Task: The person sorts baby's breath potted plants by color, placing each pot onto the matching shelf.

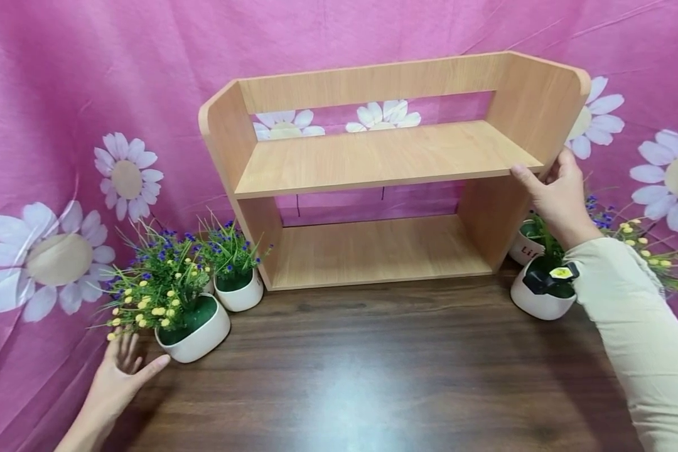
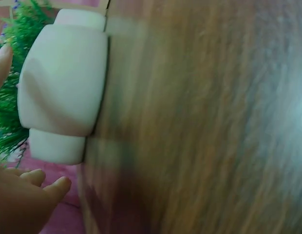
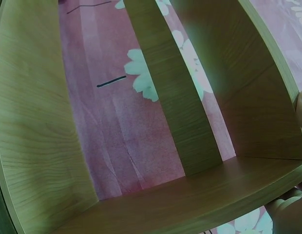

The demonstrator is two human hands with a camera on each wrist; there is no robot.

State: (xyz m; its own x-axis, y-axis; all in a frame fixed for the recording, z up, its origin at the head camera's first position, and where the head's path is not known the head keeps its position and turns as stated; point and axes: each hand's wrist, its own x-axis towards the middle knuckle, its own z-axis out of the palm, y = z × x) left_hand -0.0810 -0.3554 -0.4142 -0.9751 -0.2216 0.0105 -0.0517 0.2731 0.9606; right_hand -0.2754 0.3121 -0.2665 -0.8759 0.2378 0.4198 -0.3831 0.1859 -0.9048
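A two-tier wooden desk shelf stands upright at the back of the table. My right hand grips its right side panel, thumb at the front edge of the middle board and fingers round the outer face. In the right wrist view, part of that hand shows beside the panel. At the left, my left hand is spread beside a white pot with yellow flowers, thumb close to its wall; contact is unclear. In the left wrist view, the fingers lie apart around the pots.
Another white pot with blue flowers stands by the shelf's left side. At its right are two more white pots, partly behind my forearm. A pink curtain with daisies hangs behind the brown wooden table.
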